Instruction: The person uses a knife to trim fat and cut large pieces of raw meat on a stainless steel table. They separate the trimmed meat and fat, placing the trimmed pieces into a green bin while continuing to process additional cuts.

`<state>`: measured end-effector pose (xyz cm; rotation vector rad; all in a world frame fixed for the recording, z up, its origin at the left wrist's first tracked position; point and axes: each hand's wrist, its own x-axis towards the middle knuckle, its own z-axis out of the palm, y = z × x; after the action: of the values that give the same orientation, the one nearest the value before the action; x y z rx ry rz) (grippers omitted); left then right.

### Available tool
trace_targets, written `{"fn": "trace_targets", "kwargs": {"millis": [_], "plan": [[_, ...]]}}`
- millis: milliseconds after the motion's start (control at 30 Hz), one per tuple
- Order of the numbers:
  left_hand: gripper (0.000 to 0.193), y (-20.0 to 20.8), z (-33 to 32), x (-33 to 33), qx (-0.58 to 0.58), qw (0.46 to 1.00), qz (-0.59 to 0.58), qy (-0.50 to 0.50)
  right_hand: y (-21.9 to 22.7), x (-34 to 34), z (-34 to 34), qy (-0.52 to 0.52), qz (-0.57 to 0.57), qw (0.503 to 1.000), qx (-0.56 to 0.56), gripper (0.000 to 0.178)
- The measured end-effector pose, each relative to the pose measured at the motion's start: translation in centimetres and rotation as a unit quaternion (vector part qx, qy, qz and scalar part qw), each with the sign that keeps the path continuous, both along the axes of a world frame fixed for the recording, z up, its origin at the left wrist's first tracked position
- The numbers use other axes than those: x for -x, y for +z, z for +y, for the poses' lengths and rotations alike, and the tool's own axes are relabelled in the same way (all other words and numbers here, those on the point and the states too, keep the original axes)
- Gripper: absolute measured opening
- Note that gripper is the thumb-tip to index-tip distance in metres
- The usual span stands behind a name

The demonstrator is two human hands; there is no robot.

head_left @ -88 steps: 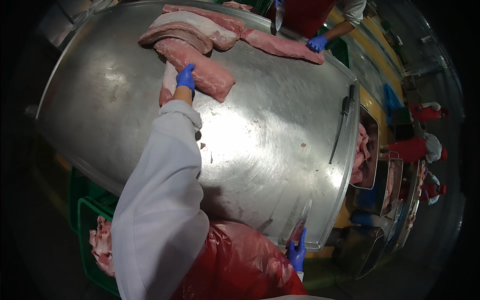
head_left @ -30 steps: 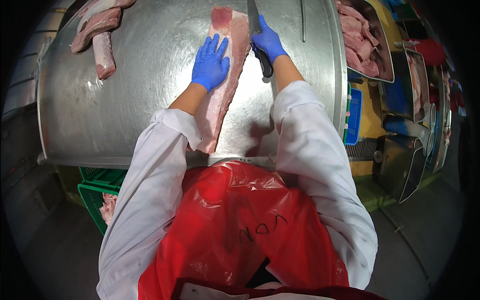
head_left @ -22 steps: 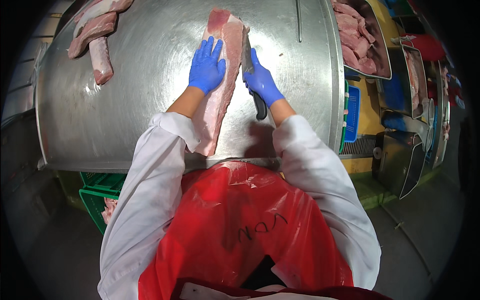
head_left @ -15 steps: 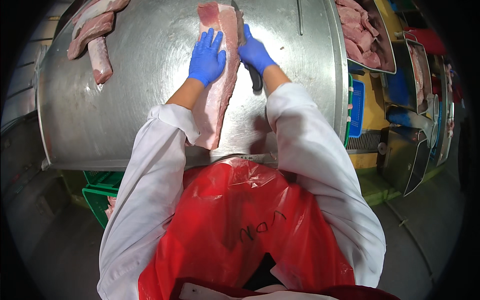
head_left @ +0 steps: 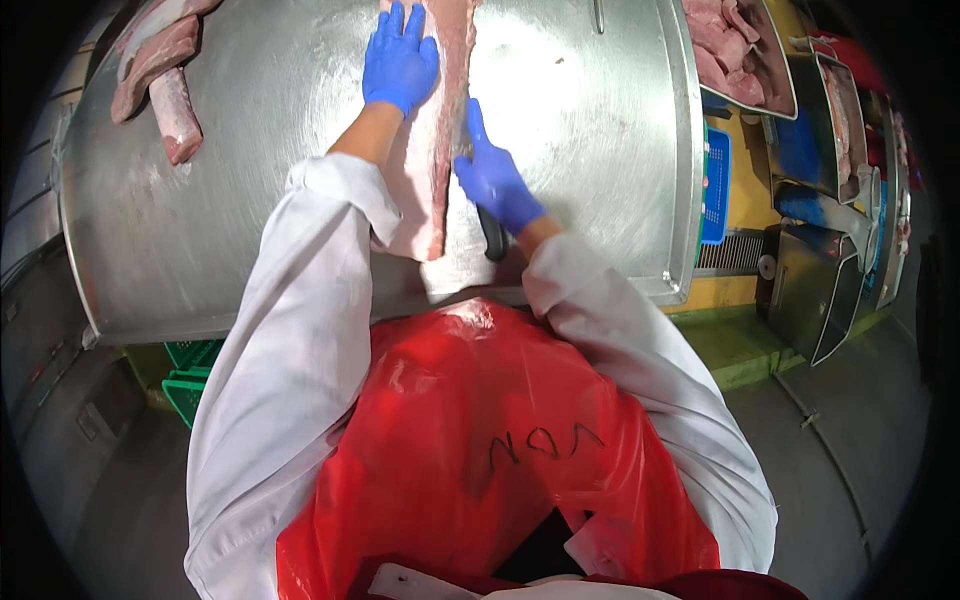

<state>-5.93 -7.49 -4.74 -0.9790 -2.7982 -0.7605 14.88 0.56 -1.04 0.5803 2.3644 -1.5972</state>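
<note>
A long slab of pale pink raw meat lies lengthwise on the metal table, its near end close to the front edge and its far end cut off by the top of the picture. My left hand, in a blue glove, rests flat on the slab with fingers stretched away from me. In my right hand, also gloved in blue, is a knife with a black handle. Its blade points away from me along the slab's right edge, and the index finger lies stretched forward along it. Whether the blade touches the meat I cannot tell.
Several more meat pieces lie at the far left of the metal table. Beyond its right edge are a metal tray of meat cuts, a blue basket and metal bins. Green crates stand below at the left.
My right hand has drawn the knife toward me along the slab's right edge. My left hand stays pressed on the meat. The whole view has shifted slightly.
</note>
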Motion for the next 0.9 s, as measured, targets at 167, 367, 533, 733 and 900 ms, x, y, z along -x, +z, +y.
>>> {"fn": "trace_targets", "kwargs": {"millis": [167, 367, 533, 733, 900], "plan": [[0.06, 0.5, -6.7, -5.6, -0.041, 0.991, 0.001, -0.125, 1.0, 0.9, 2.6, -0.041, 0.022, 0.99, 0.132, 0.083], [0.06, 1.8, -8.5, -8.4, -0.013, 0.993, -0.024, -0.112, 3.5, 3.1, 3.8, 0.008, -0.08, 0.993, 0.087, 0.084], [0.049, 2.8, -7.1, -9.1, -0.027, 0.99, 0.104, -0.09, -0.2, 1.2, 0.1, 0.018, 0.028, 0.999, -0.041, 0.083], [0.053, 1.0, -7.0, -9.0, -0.063, 0.995, 0.027, -0.071, 0.1, -5.3, -3.7, 0.0, 0.073, 0.997, -0.025, 0.082], [0.052, 0.4, -6.5, -8.1, -0.038, 0.998, 0.028, -0.042, 2.0, -9.1, -7.5, -0.025, -0.059, 0.996, 0.056, 0.084]]}}
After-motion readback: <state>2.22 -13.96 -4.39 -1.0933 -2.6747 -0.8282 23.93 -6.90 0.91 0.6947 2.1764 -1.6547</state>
